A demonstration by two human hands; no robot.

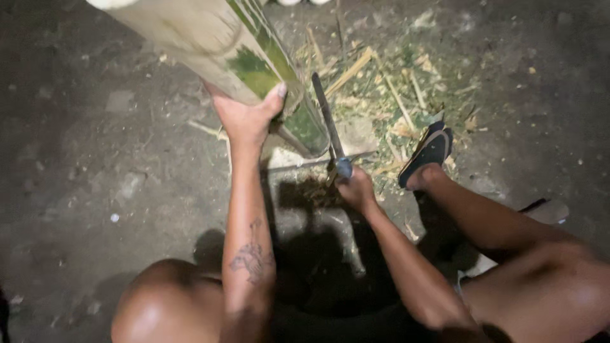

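The thick green-and-tan bamboo pole [254,70] runs on a slant from the top left corner of the view down toward the middle, its lower cut end resting near the dark dirt ground [95,159] just ahead of the person's knees. Its long axis tilts away from the person, up and to the left.

The left hand [248,117] is clamped on the underside of the pole close to that lower end, thumb wrapped over the green skin and the fingers [222,105] curled behind the pale side, so it steadies the pole. The right hand [356,189] is closed in a fist round the handle of a long, narrow dark steel blade [325,114]. The blade points up and away from the fist and stands just beside the right-hand edge of the pole's lower end, nearly parallel to the pole's side; whether the edge touches the bamboo cannot be told from this view.

So the pole lies to the left of the blade and directly above the right fist, and the left hand is the one on it, while the right hand is just below and beside it.

Past the blade, pale bamboo splinters and green shavings [394,95] are strewn over the ground. The person's right foot in a black rubber sandal [429,152] is planted at the edge of that litter, to the right of the blade.
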